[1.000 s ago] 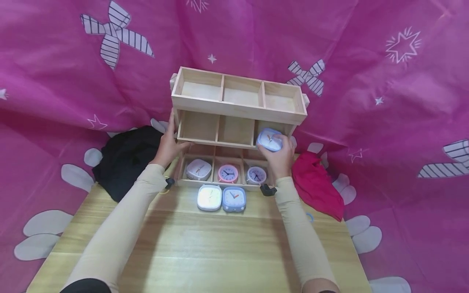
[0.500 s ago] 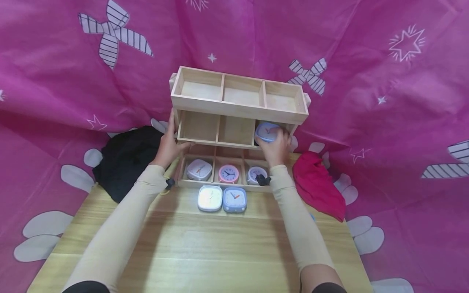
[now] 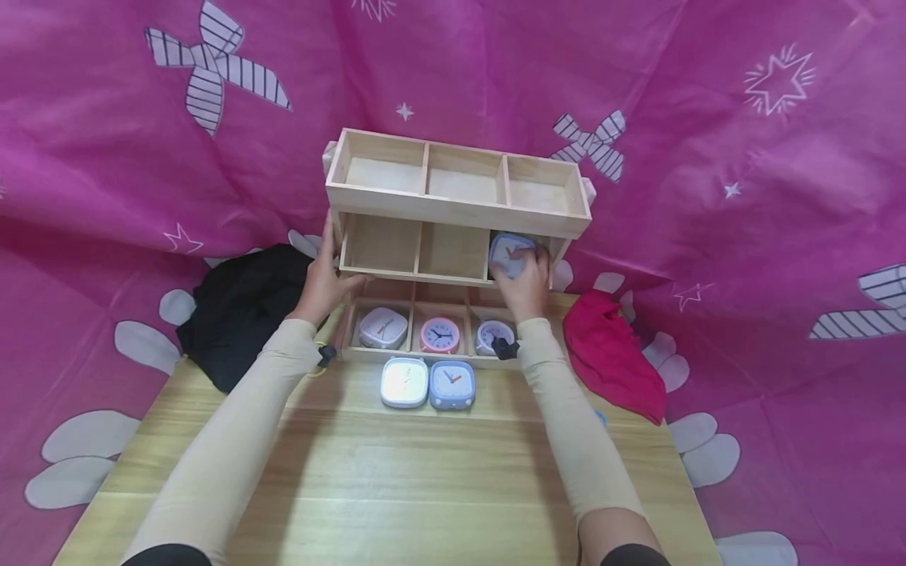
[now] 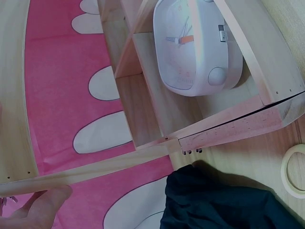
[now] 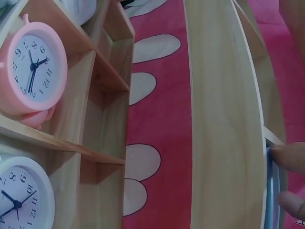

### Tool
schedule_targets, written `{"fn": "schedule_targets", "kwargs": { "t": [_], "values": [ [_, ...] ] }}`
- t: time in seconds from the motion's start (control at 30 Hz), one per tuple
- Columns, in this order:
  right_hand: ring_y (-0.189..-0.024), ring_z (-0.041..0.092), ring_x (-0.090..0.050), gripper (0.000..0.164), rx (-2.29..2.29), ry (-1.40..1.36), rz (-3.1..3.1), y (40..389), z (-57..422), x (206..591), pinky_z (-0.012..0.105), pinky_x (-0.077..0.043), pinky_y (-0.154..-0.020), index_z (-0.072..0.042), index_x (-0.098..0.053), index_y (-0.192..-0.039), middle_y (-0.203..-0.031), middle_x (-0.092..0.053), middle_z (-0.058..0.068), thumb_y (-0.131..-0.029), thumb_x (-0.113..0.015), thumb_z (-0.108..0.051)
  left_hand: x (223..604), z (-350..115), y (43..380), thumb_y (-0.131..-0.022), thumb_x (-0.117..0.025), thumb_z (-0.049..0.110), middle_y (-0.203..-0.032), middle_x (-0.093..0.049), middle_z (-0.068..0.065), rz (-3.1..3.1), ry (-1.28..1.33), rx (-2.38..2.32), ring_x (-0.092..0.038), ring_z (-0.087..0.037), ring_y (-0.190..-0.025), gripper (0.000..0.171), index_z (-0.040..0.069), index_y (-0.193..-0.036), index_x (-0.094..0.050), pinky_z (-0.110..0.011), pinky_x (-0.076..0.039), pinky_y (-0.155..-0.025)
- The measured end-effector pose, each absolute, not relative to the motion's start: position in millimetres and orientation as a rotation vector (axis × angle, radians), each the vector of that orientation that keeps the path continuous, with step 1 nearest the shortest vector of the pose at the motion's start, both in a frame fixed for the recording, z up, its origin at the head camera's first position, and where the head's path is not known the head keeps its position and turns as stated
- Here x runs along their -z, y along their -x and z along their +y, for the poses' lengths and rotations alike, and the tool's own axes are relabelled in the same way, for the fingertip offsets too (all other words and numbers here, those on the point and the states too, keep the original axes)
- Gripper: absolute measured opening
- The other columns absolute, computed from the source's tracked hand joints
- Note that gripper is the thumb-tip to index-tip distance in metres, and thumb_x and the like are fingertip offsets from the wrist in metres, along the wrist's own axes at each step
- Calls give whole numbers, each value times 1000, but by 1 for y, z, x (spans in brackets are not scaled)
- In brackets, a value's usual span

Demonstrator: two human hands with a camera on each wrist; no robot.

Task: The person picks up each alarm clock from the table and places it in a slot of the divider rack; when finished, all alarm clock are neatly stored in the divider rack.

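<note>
A three-tier wooden storage rack [image 3: 453,206] with divided compartments stands at the back of the table. My left hand [image 3: 322,289] holds its left side at the middle tier, thumb along the tray's underside. In the right compartment of that tier, my right hand [image 3: 527,287] grips a blue square alarm clock [image 3: 508,248]; fingers cover part of its face. The bottom tier carries a white alarm clock [image 3: 383,327], a round pink one [image 3: 440,336] and a round whitish one [image 3: 491,336]. In the right wrist view only the held clock's blue edge [image 5: 273,191] shows.
Before the rack, a white square clock [image 3: 404,383] and a blue square clock [image 3: 452,384] lie side by side on the wooden table [image 3: 418,487]. Black cloth [image 3: 244,306] lies left, red cloth [image 3: 612,354] right. A pink patterned curtain [image 3: 453,71] surrounds the table.
My right hand has moved the blue alarm clock back and slightly left, deeper into the middle tier's right compartment. The left hand keeps its place on the rack.
</note>
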State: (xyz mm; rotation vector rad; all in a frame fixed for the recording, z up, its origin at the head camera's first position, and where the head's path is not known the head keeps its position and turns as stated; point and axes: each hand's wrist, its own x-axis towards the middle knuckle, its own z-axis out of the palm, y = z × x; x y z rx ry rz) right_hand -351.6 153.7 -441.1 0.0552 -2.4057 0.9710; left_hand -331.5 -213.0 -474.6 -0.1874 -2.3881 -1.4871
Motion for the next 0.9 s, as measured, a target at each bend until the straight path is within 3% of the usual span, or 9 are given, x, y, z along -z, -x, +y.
{"fn": "schedule_targets", "kwargs": {
  "t": [0.27,0.5,0.63,0.73,0.9],
  "values": [
    [-145,47,-44,45,-975,-139,-2257,324,152,453,63,-35,-123,-2,-72,-119,-152,-50,29,-86,-86,-30,472,-212,332,-83,-90,1,-177,-24,-20,-2385,193,1484,-39,-49,-155,138,45,-170,7,-69,-42,-119],
    [-123,39,-53,32,-1032,-264,-2201,262,144,485,61,-38,-112,-5,-76,-112,-128,-65,18,-87,-86,-22,472,-214,331,-83,-90,2,-177,-23,-21,-2397,174,1477,-39,-50,-154,138,46,-170,8,-71,-43,-116],
    [-123,37,-57,30,-1067,-293,-2354,232,141,508,61,-42,-109,-8,-77,-111,-121,-67,13,-85,-88,-19,471,-215,331,-84,-90,2,-178,-20,-19,-2395,174,1487,-37,-50,-155,138,47,-170,8,-71,-42,-117],
    [-127,39,-57,44,-1083,-297,-2542,213,142,524,62,-45,-110,-8,-75,-120,-125,-65,14,-82,-92,-22,471,-214,331,-84,-88,-1,-178,-19,-19,-2396,181,1500,-37,-50,-155,137,46,-170,8,-72,-42,-117],
    [-133,40,-52,85,-1121,-337,-2862,193,145,547,63,-46,-113,-12,-61,-146,-141,-54,16,-71,-100,-27,472,-212,331,-83,-87,-5,-178,-20,-20,-2399,184,1506,-37,-50,-156,139,47,-169,9,-72,-41,-117]
  ]
}}
